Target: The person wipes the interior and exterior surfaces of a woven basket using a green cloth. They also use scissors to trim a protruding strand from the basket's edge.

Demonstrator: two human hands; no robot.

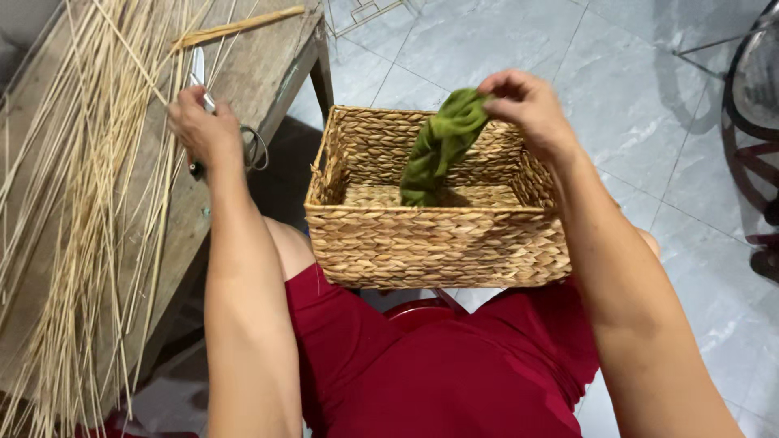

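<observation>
A rectangular woven basket [430, 243] rests on my lap, its open top facing up. My right hand [527, 105] holds a twisted green cloth [438, 146] above the basket, the cloth's lower end hanging down inside it. My left hand [203, 130] is out over the wooden bench [260, 65] at the left, closed on a pair of scissors [251, 150] whose handle loops show beside my wrist.
Long pale straw stalks [81, 203] lie in a heap across the bench. A flat straw strip [235, 27] lies at the bench's far end. Grey tiled floor [633, 97] spreads beyond the basket. Dark furniture [755, 138] stands at the right edge.
</observation>
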